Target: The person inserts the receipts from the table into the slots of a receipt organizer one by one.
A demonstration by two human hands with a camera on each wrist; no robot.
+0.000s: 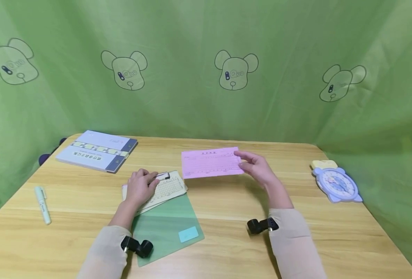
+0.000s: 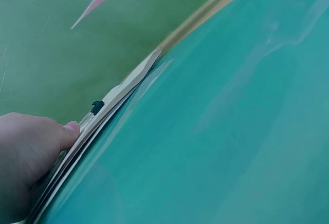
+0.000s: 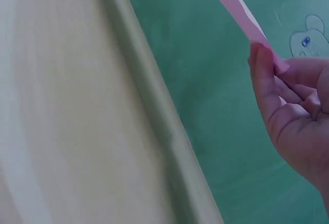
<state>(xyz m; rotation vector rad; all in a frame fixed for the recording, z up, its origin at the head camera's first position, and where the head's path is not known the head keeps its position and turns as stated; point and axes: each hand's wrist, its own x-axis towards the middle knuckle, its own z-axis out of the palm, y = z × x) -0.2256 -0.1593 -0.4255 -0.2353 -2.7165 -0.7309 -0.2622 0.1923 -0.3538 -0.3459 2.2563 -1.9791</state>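
My right hand (image 1: 256,166) pinches the right edge of a pink printed paper slip (image 1: 209,162), raised above the table. Thumb and fingers meet on that slip's corner in the right wrist view. To the left, my left hand (image 1: 141,188) grips a stack of printed paper slips (image 1: 169,190) at its upper left. A black binder clip (image 1: 163,176) sits on the stack's top edge, right at my fingertips. The left wrist view shows the thumb (image 2: 69,131) on the stack's edge; the other fingers are hidden. Beneath the stack lies a translucent green folder (image 1: 164,232).
A blue-grey notebook (image 1: 94,151) lies at the back left, with a pale green highlighter (image 1: 43,205) nearer the front. At the right edge, a blue toy clock (image 1: 336,184) lies beside a small yellow object (image 1: 323,164). A green curtain (image 1: 192,108) hangs behind the table.
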